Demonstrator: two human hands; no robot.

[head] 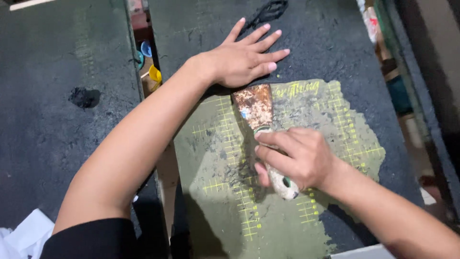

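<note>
We see a wide dark table (57,144) on the left, coated in black grime, with a darker blot on it. Beside it, across a narrow gap, lies a second dark board (335,43), and on this a large olive-green patch (225,201) of scraped surface shows, crossed by yellow ruled grid marks and some yellow lettering at its top edge. Our left hand (242,60) lies flat on the black board just above the green patch, palm down, fingers spread and holding nothing. Our right hand (297,158) is closed around the pale handle of a scraper (261,117), which rests on the green patch. Its broad rusty blade points up toward the left hand, nearly touching the heel of it. A black cord (268,10) lies near the top edge. In the gap we make out small yellow and blue objects (149,62), too small to name.
</note>
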